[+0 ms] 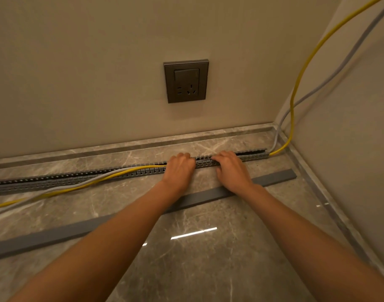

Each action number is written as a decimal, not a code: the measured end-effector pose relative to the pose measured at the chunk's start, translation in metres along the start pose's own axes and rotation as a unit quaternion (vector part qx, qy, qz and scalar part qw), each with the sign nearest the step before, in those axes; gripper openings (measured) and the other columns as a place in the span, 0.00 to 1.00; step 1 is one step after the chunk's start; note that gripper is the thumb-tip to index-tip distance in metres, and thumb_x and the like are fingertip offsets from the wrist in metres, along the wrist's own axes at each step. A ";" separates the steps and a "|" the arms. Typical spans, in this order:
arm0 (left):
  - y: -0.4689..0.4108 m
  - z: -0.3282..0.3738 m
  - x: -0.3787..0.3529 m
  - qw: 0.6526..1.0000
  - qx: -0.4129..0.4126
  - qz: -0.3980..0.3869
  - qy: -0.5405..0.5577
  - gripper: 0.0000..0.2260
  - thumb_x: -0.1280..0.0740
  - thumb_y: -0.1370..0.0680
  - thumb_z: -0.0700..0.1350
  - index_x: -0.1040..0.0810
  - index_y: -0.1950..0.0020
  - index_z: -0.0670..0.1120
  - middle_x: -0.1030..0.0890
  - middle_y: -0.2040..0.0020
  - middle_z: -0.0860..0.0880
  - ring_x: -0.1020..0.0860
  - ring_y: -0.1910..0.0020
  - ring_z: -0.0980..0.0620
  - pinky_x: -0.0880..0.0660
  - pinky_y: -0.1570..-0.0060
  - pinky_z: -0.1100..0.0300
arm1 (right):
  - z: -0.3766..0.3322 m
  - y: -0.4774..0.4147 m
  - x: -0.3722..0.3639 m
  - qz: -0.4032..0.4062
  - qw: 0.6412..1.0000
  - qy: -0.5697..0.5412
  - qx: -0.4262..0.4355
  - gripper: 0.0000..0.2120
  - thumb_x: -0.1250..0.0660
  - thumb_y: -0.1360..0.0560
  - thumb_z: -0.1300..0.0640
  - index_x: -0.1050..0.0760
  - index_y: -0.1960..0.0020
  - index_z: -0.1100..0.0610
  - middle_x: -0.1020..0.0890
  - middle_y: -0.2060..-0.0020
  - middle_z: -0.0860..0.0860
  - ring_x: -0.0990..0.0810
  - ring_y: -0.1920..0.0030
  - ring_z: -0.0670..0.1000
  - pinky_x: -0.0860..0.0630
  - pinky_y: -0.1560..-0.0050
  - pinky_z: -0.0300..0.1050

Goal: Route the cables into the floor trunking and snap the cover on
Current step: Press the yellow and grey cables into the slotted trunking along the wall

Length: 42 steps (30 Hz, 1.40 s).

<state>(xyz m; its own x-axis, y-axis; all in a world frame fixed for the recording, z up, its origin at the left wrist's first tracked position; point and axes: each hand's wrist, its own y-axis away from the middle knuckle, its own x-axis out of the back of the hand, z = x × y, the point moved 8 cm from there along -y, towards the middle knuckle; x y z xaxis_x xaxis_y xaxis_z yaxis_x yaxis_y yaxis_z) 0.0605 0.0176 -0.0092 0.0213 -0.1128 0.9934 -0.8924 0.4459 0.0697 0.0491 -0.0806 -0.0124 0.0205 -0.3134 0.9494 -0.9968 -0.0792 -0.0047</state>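
Note:
A grey slotted trunking point(55, 178) lies open on the marble floor along the wall. The yellow cable point(295, 88) and the grey cable point(330, 77) drop down the right corner and enter the trunking's right end. Left of my hands both cables climb out over the front wall and trail across the floor to the left. My left hand point(180, 170) is curled over the channel and holds the cables where they leave it. My right hand point(231, 168) grips the trunking, fingers over the top and thumb on the near wall. The flat grey cover point(55, 233) lies loose on the floor under my forearms.
A dark wall socket with a switch point(186, 81) sits above the trunking. A marble skirting ledge point(121, 146) runs along the back wall and the right wall. The glossy floor point(197, 269) stretches toward me.

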 end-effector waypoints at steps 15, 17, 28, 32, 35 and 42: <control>0.048 -0.102 0.000 0.983 0.098 0.029 0.154 0.11 0.36 0.23 0.39 0.24 0.41 0.39 0.23 0.42 0.40 0.26 0.42 0.40 0.27 0.44 0.49 | -0.077 -0.007 -0.003 0.085 0.991 -0.055 0.083 0.11 0.37 0.29 0.71 0.21 0.49 0.67 0.19 0.52 0.63 0.23 0.48 0.63 0.25 0.47 0.55; 0.060 -0.124 -0.004 0.983 0.116 0.017 0.138 0.11 0.36 0.23 0.39 0.25 0.42 0.39 0.24 0.42 0.39 0.26 0.43 0.39 0.28 0.45 0.48 | -0.101 -0.012 -0.009 0.068 0.990 -0.075 0.095 0.12 0.40 0.25 0.68 0.23 0.44 0.66 0.20 0.47 0.61 0.26 0.43 0.61 0.29 0.42 0.54; 0.083 -0.184 -0.021 0.993 0.026 -0.046 0.110 0.13 0.39 0.21 0.44 0.28 0.37 0.43 0.25 0.40 0.41 0.25 0.43 0.41 0.26 0.44 0.49 | -0.165 -0.027 -0.042 0.030 0.995 -0.096 0.017 0.07 0.36 0.24 0.64 0.21 0.48 0.62 0.21 0.47 0.57 0.25 0.44 0.55 0.27 0.44 0.49; 0.079 -0.185 -0.017 0.992 -0.044 -0.046 0.106 0.11 0.40 0.21 0.40 0.24 0.42 0.41 0.22 0.43 0.40 0.24 0.45 0.40 0.27 0.47 0.50 | -0.165 -0.028 -0.040 0.054 0.994 -0.086 -0.026 0.07 0.35 0.25 0.66 0.20 0.51 0.61 0.21 0.49 0.58 0.22 0.47 0.56 0.26 0.49 0.47; 0.072 -0.190 -0.017 0.991 -0.071 -0.054 0.102 0.08 0.40 0.22 0.38 0.22 0.47 0.40 0.20 0.46 0.38 0.23 0.47 0.39 0.27 0.51 0.50 | -0.167 -0.026 -0.041 0.061 0.994 -0.077 -0.056 0.08 0.35 0.26 0.67 0.20 0.50 0.61 0.21 0.49 0.58 0.23 0.47 0.57 0.26 0.49 0.47; 0.070 -0.192 -0.016 0.992 -0.072 -0.028 0.097 0.10 0.40 0.21 0.40 0.22 0.44 0.42 0.21 0.45 0.39 0.24 0.46 0.40 0.29 0.55 0.52 | -0.168 -0.021 -0.040 0.079 0.993 -0.057 -0.072 0.10 0.37 0.24 0.65 0.20 0.47 0.61 0.23 0.48 0.59 0.27 0.44 0.57 0.28 0.49 0.48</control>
<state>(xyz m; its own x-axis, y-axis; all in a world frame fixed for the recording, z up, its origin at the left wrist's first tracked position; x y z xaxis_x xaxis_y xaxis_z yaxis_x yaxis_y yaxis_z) 0.0846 0.2208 -0.0025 0.1679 0.0268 0.9854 -0.8143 0.5672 0.1234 0.0565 0.0926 0.0023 -0.1370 -0.4159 0.8990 -0.9887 0.1128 -0.0984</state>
